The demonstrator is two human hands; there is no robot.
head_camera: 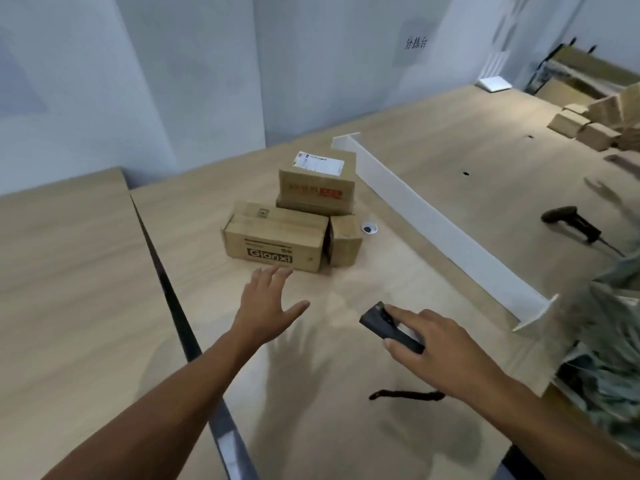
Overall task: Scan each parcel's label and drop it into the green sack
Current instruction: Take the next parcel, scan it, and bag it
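Green sack sits well right of the Glanxi parcel on the counter, its contents blurred. Left hand hovers spread and empty just before that parcel; right hand grips a black scanner.

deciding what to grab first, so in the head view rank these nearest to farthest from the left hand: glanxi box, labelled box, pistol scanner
1. Glanxi box, just ahead of the left hand.
2. Labelled box, behind the Glanxi box, toward the wall.
3. Pistol scanner, far right, beyond the divider.
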